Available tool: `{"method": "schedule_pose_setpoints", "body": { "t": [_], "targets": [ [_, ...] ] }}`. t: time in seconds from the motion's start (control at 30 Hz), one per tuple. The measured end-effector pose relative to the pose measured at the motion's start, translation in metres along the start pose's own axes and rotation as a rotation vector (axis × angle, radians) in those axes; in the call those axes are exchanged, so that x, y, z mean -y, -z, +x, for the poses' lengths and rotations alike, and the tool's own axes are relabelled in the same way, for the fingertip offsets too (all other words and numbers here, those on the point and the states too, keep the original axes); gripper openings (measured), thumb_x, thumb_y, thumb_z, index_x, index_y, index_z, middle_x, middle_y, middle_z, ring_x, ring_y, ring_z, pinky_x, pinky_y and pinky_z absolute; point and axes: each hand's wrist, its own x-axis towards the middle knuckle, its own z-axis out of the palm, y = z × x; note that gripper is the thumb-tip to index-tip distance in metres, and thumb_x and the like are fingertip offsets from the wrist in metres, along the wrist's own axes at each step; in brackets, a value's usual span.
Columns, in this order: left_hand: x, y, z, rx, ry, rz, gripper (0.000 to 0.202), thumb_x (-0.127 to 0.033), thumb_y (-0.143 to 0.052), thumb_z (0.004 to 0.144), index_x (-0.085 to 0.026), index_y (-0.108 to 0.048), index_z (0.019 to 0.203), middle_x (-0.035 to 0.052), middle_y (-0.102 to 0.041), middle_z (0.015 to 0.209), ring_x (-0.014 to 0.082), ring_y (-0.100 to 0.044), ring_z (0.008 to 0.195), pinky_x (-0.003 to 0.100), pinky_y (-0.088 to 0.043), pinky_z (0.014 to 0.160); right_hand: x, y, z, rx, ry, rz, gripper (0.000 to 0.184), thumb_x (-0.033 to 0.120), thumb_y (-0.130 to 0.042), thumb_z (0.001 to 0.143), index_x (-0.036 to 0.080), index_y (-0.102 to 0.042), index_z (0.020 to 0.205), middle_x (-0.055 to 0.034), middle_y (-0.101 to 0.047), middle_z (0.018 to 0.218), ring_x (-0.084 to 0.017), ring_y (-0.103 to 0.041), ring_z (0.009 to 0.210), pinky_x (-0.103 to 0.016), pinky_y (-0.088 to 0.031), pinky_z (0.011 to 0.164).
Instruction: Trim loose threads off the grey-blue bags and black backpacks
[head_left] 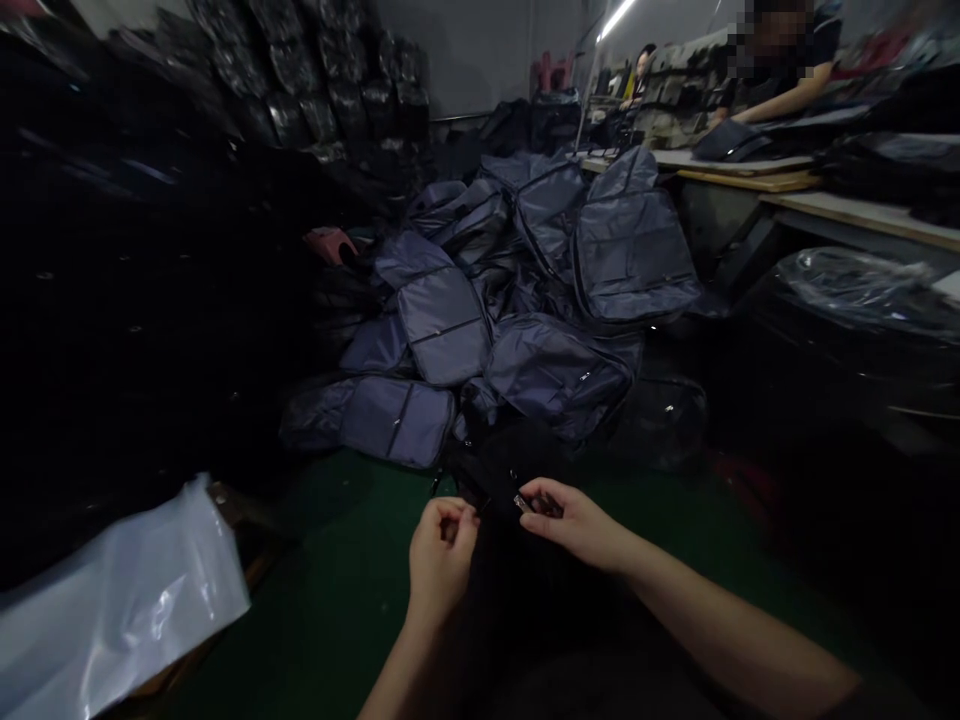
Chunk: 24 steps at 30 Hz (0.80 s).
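Between my two hands lies a piece of black fabric (517, 455), probably part of a bag, too dark for its shape to be made out. My left hand (441, 550) is closed, thumb against curled fingers, at the fabric's left edge. My right hand (577, 525) pinches the fabric beside a small shiny metal fitting (521, 503) at its fingertips. Just beyond the hands, dark blue-grey backpacks (444, 325) are heaped, several with zips showing on their panels.
Green floor (337, 570) shows around me. A white plastic sheet (142, 600) lies at the lower left. Dark wrapped bundles (285, 70) are stacked at the back left. On the right are worktables (862, 210), clear plastic (862, 285) and a co-worker (795, 80) bending over fabric; another person sits farther back.
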Motion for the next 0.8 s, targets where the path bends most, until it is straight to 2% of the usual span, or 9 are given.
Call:
{"method": "schedule_pose_setpoints", "body": {
  "t": [0.1, 0.23, 0.3, 0.4, 0.5, 0.6, 0.8],
  "targets": [
    [0.000, 0.005, 0.000, -0.062, 0.034, -0.041, 0.014, -0.031, -0.056, 0.078, -0.020, -0.047, 0.078, 0.0044, -0.060, 0.088, 0.0162, -0.061, 0.078, 0.029, -0.050, 0.069, 0.009, 0.001, 0.002, 0.045, 0.042, -0.138, 0.026, 0.036, -0.060, 0.080, 0.017, -0.059, 0.099, 0.0021, -0.050, 0.075, -0.011, -0.046, 0.069, -0.023, -0.040, 0.065],
    [-0.002, 0.001, -0.001, 0.044, 0.064, -0.007, 0.025, -0.032, -0.059, 0.075, -0.018, -0.051, 0.095, 0.0072, -0.060, 0.094, 0.0187, -0.062, 0.084, 0.031, -0.052, 0.072, 0.019, 0.005, 0.007, -0.002, 0.035, -0.310, 0.034, 0.041, -0.059, 0.080, 0.018, -0.055, 0.106, 0.0032, -0.052, 0.070, -0.011, -0.047, 0.063, -0.023, -0.039, 0.059],
    [-0.003, -0.002, 0.000, 0.051, 0.035, 0.069, 0.024, -0.032, -0.058, 0.076, -0.017, -0.054, 0.094, 0.0075, -0.060, 0.093, 0.0184, -0.062, 0.081, 0.030, -0.051, 0.070, 0.030, 0.006, 0.009, -0.035, 0.029, -0.443, 0.038, 0.045, -0.059, 0.080, 0.020, -0.053, 0.107, 0.0033, -0.054, 0.070, -0.011, -0.049, 0.061, -0.023, -0.038, 0.057],
    [-0.005, -0.004, 0.003, 0.025, -0.025, 0.186, 0.018, -0.032, -0.055, 0.078, -0.017, -0.057, 0.089, 0.0063, -0.060, 0.086, 0.0176, -0.061, 0.074, 0.030, -0.050, 0.067, 0.050, 0.005, 0.013, -0.081, 0.054, -0.671, 0.041, 0.050, -0.059, 0.078, 0.021, -0.051, 0.106, 0.0010, -0.060, 0.077, -0.014, -0.055, 0.067, -0.025, -0.039, 0.061],
    [-0.005, -0.002, 0.004, 0.017, -0.091, 0.267, 0.014, -0.030, -0.053, 0.080, -0.018, -0.057, 0.085, 0.0054, -0.060, 0.084, 0.0173, -0.060, 0.074, 0.029, -0.048, 0.067, 0.068, -0.001, 0.017, -0.097, 0.103, -0.872, 0.031, 0.043, -0.054, 0.083, 0.020, -0.051, 0.103, -0.0031, -0.062, 0.089, -0.016, -0.058, 0.077, -0.027, -0.039, 0.068],
    [-0.003, 0.000, 0.005, 0.003, -0.144, 0.346, 0.010, -0.028, -0.051, 0.080, -0.020, -0.057, 0.083, 0.0033, -0.059, 0.082, 0.0166, -0.058, 0.074, 0.028, -0.046, 0.068, 0.078, -0.010, 0.023, -0.055, 0.176, -1.045, 0.019, 0.032, -0.050, 0.087, 0.018, -0.052, 0.099, -0.0053, -0.061, 0.093, -0.017, -0.058, 0.083, -0.027, -0.039, 0.071],
    [0.000, 0.002, 0.005, -0.028, -0.188, 0.447, 0.002, -0.021, -0.050, 0.076, -0.021, -0.052, 0.077, -0.0002, -0.055, 0.074, 0.0154, -0.053, 0.069, 0.027, -0.041, 0.064, 0.087, -0.023, 0.037, 0.131, 0.382, -1.357, 0.015, 0.030, -0.056, 0.084, 0.017, -0.056, 0.091, -0.0059, -0.059, 0.090, -0.020, -0.055, 0.083, -0.029, -0.039, 0.067]
  ]
}}
